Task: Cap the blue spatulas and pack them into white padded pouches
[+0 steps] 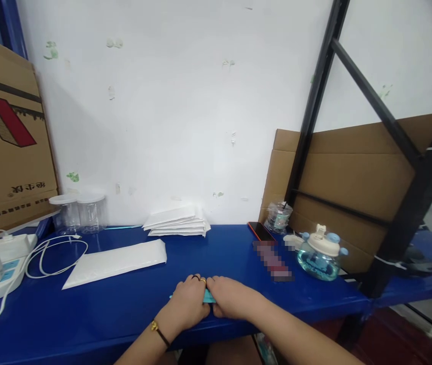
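"Where was the teal piece (pixel 209 296)?"

"Between the two hands, near the bench's (pixel 216 256) front edge, long axis roughly nine to three o'clock. The left hand (pixel 189 301) was curled closed around it, a tip poking out at nine; the right hand (pixel 231 298) had its fingers bent tight on the other end. Neither was nearer."

"In the way?"

"Nothing I saw. White packet (pixel 120 262) at ten, stack (pixel 178 223) at eleven, phone (pixel 260 232) at one, bottle (pixel 318 258) at two, all apart."

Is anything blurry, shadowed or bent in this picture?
In the head view, the black post slants, perhaps from lens distortion; a soft shadow dims the wall beside the cardboard box; blocky pixelation covers a patch near the phone; left hand and right hand look fairly clear.
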`<state>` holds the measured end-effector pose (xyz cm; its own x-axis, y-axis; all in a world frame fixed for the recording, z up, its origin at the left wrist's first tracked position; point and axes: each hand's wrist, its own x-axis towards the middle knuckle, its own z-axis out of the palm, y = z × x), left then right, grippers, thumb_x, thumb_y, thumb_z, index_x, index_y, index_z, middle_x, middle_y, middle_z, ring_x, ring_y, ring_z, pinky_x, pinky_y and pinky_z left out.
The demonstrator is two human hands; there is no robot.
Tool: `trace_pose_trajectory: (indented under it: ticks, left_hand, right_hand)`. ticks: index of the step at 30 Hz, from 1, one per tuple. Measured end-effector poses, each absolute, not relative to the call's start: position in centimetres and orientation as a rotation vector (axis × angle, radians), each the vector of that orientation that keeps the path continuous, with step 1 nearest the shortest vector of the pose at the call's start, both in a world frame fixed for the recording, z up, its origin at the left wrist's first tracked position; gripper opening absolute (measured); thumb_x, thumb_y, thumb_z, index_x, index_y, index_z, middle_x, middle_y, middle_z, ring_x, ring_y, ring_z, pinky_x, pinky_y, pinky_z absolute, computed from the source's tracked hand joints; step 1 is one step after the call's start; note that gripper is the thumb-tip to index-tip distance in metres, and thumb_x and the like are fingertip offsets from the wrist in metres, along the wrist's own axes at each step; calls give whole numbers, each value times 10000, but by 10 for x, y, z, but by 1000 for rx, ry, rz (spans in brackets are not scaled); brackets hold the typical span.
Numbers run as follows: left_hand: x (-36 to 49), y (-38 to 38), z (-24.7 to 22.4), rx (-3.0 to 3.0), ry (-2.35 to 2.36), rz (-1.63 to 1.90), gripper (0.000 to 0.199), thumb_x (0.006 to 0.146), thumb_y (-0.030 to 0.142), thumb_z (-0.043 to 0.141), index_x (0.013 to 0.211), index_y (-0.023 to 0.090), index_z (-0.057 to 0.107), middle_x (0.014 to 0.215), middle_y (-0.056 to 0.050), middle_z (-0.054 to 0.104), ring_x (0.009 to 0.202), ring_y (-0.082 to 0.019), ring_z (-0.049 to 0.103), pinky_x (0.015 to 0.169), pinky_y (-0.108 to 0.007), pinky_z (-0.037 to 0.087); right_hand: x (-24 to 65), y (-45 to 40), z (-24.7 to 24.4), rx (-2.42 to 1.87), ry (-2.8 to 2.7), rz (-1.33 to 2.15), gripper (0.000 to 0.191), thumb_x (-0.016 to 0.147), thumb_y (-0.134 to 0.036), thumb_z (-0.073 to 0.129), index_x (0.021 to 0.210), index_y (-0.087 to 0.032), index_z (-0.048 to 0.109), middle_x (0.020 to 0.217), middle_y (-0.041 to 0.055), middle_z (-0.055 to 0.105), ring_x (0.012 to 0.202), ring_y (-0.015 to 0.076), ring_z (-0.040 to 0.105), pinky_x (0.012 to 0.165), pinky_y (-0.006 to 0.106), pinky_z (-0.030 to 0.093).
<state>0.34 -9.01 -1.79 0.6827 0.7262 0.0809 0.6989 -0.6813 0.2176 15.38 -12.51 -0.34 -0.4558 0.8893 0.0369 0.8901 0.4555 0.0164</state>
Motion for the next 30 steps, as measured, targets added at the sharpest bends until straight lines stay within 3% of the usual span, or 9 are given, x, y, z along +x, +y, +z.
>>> trace_pose_trajectory:
  ticks: [7, 9, 11, 14, 18, 22, 25, 28, 30]
  left_hand:
    - [12, -81, -25, 2370, 1143, 652, 182, 754, 254, 507, 915, 189, 562, 951, -81, 647, 886, -242, 588, 741, -316, 432]
    - [19, -77, -26, 2191, 1046, 862, 167, 801, 323, 494, 876, 188, 558, 882, -60, 659, 814, -215, 599, 694, -289, 438]
    - [24, -76, -28, 2034, 974, 1035, 251, 835, 410, 462, 849, 182, 565, 817, -46, 660, 754, -204, 596, 661, -286, 441]
    - [28, -78, -32, 1879, 898, 1199, 295, 814, 431, 487, 875, 163, 592, 815, -51, 673, 752, -218, 599, 659, -297, 446]
    - [28, -81, -40, 1791, 881, 1228, 231, 751, 362, 549, 823, 150, 609, 729, -59, 667, 726, -232, 601, 626, -294, 441]
    - [25, -85, -37, 1681, 841, 1251, 187, 746, 351, 577, 744, 164, 583, 659, -27, 613, 666, -187, 558, 603, -269, 413]
    - [18, -95, -30, 1451, 727, 1125, 241, 732, 388, 618, 666, 179, 517, 507, 47, 458, 468, -95, 412, 493, -223, 344]
    - [10, -108, -27, 1166, 450, 724, 255, 693, 365, 677, 666, 193, 491, 427, 111, 273, 349, -40, 224, 401, -189, 260]
    - [6, -115, -29, 1127, 352, 542, 190, 670, 278, 708, 681, 190, 541, 446, 82, 358, 358, -62, 335, 401, -205, 314]
  right_hand:
    - [142, -124, 73, -1700, -2788, -209, 260, 655, -147, 614, 910, -125, 661, 839, 135, 696, 696, 279, 649, 571, 327, 457]
    - [138, -127, 109, -1579, -2741, -184, 392, 638, -283, 702, 1007, -163, 649, 930, 119, 691, 810, 301, 642, 650, 345, 472]
    - [132, -128, 133, -1361, -2589, -133, 439, 736, -383, 644, 1141, -219, 592, 1070, 81, 662, 958, 273, 607, 793, 349, 455]
    - [121, -126, 132, -1227, -2408, -104, 378, 894, -420, 448, 1198, -224, 559, 1168, 79, 621, 1085, 240, 545, 894, 346, 411]
    - [107, -119, 100, -1220, -2443, 33, 380, 936, -418, 351, 1115, -219, 620, 1103, 76, 653, 1049, 233, 566, 879, 351, 430]
    - [116, -113, 90, -1102, -2283, 297, 395, 907, -447, 415, 1224, -250, 545, 1225, 83, 588, 1143, 242, 511, 970, 389, 379]
    - [134, -110, 81, -967, -1900, 572, 628, 783, -469, 615, 1340, -278, 397, 1363, 99, 459, 1254, 262, 404, 1042, 439, 296]
    - [144, -121, 59, -701, -1578, 1135, 758, 689, -485, 703, 1341, -275, 380, 1355, 112, 462, 1248, 278, 417, 1023, 451, 313]
    - [138, -139, 43, -552, -1546, 1603, 842, 563, -492, 785, 1291, -228, 455, 1217, 142, 579, 1147, 333, 509, 952, 495, 369]
